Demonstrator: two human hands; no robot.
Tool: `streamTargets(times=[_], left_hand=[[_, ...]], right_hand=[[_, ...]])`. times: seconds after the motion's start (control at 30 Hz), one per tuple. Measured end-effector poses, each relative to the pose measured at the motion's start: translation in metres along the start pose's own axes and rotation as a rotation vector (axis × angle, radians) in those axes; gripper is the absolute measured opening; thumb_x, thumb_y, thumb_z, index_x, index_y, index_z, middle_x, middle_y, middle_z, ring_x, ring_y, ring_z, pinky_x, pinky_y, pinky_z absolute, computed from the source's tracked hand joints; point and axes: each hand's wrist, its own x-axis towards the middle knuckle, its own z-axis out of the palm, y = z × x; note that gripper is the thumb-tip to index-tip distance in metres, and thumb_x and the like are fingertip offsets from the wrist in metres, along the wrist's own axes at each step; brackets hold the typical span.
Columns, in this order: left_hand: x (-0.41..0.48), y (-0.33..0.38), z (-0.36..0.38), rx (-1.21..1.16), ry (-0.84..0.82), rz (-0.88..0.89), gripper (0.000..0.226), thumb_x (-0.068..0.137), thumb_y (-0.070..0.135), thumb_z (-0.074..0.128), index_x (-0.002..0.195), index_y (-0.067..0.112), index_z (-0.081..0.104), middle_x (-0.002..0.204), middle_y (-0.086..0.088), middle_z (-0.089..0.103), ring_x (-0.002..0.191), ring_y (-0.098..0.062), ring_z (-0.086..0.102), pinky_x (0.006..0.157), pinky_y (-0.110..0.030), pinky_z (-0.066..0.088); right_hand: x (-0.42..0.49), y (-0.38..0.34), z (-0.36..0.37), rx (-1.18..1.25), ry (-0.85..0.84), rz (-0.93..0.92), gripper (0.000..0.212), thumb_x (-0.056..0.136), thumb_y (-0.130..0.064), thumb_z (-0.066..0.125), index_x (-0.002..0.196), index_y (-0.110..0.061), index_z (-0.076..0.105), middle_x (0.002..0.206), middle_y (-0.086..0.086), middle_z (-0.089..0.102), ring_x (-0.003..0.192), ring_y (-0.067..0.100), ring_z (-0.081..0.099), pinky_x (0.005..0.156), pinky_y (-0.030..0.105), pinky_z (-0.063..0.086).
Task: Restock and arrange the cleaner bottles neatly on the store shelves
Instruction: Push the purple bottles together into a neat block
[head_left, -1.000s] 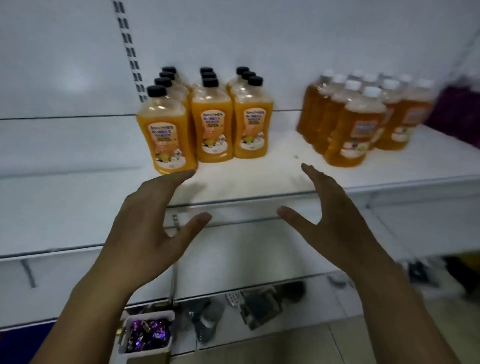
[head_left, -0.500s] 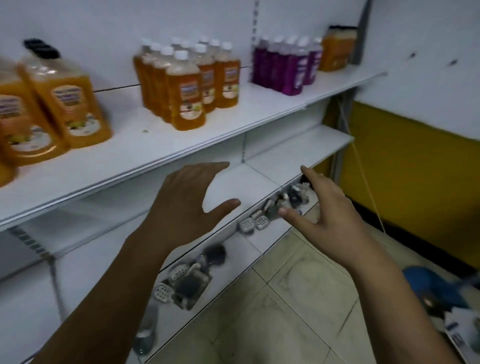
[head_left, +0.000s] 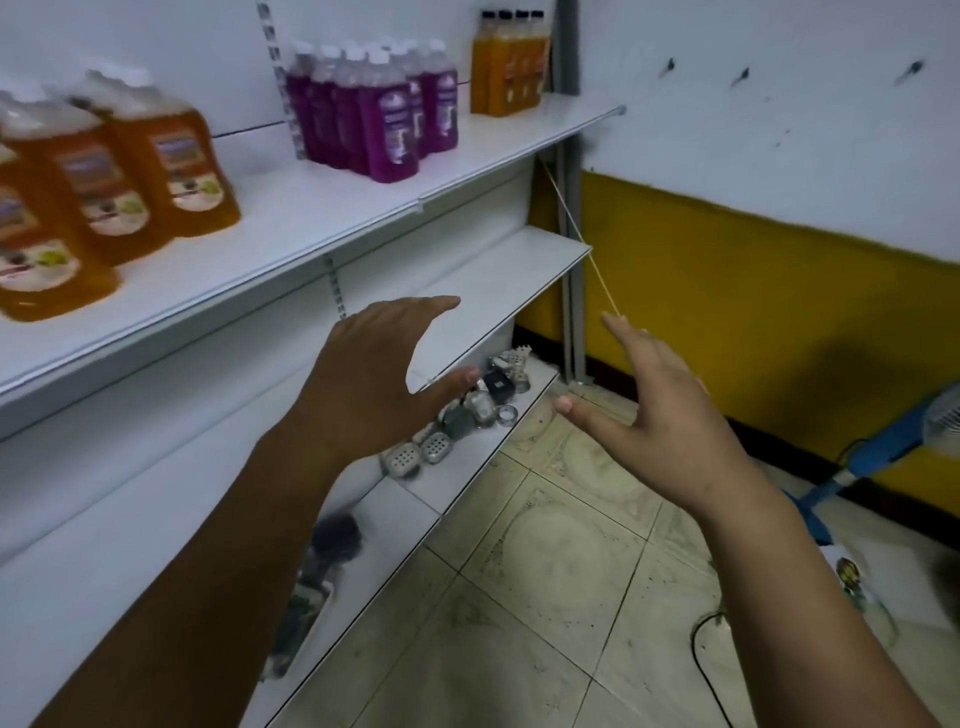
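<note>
Amber bottles (head_left: 130, 171) and purple bottles (head_left: 374, 111) are stood upright on the top shelf (head_left: 322, 208), caps upward. The left grip (head_left: 374, 379) and right grip (head_left: 660, 415) are held spread, fingers straight.

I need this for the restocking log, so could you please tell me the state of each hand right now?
Left hand: open, fingers spread, holding nothing.
Right hand: open, fingers spread, holding nothing.
</note>
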Motion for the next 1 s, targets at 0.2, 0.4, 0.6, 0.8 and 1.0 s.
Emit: streamTargets(times=[0.2, 0.4, 0.6, 0.8, 1.0], left_hand=[[0.087, 0.024, 0.043, 0.019, -0.037, 0.041, 0.076, 0.092, 0.079, 0.044, 0.154, 0.036, 0.041, 0.156, 0.01, 0.052, 0.143, -0.019, 0.048, 0.117, -0.049, 0.036], [0.186, 0.018, 0.094, 0.002, -0.03, 0.06, 0.078, 0.091, 0.081, 0.041, 0.154, 0.037, 0.04, 0.156, 0.01, 0.05, 0.145, -0.019, 0.045, 0.12, -0.051, 0.034], [0.289, 0.004, 0.137, -0.004, -0.05, 0.069, 0.079, 0.09, 0.082, 0.039, 0.154, 0.036, 0.041, 0.156, 0.009, 0.051, 0.145, -0.019, 0.046, 0.12, -0.053, 0.034], [0.356, -0.003, 0.147, 0.018, -0.008, 0.048, 0.075, 0.093, 0.079, 0.045, 0.154, 0.036, 0.042, 0.153, 0.008, 0.053, 0.142, -0.018, 0.048, 0.118, -0.05, 0.037], [0.382, -0.007, 0.129, 0.05, 0.181, -0.124, 0.068, 0.095, 0.076, 0.047, 0.152, 0.038, 0.044, 0.149, 0.013, 0.054, 0.137, -0.012, 0.05, 0.113, -0.044, 0.041]], right_hand=[[0.056, 0.067, -0.019, 0.003, 0.023, 0.036, 0.097, 0.086, -0.077, 0.055, 0.165, -0.037, 0.016, 0.172, -0.004, 0.022, 0.159, 0.017, 0.019, 0.125, 0.052, 0.028], [0.15, 0.125, -0.017, 0.008, 0.03, 0.066, 0.098, 0.085, -0.08, 0.055, 0.164, -0.039, 0.015, 0.172, -0.005, 0.023, 0.158, 0.018, 0.021, 0.124, 0.054, 0.03], [0.253, 0.162, -0.023, -0.01, -0.002, 0.057, 0.096, 0.087, -0.077, 0.055, 0.164, -0.037, 0.015, 0.171, -0.003, 0.025, 0.157, 0.02, 0.022, 0.124, 0.054, 0.031], [0.342, 0.192, -0.041, -0.003, 0.005, -0.025, 0.099, 0.083, -0.081, 0.052, 0.164, -0.037, 0.017, 0.169, -0.006, 0.028, 0.155, 0.015, 0.025, 0.123, 0.05, 0.032], [0.446, 0.204, -0.033, 0.216, -0.049, -0.189, 0.094, 0.081, -0.078, 0.06, 0.16, -0.046, 0.021, 0.167, -0.017, 0.028, 0.151, 0.007, 0.029, 0.119, 0.045, 0.039]])
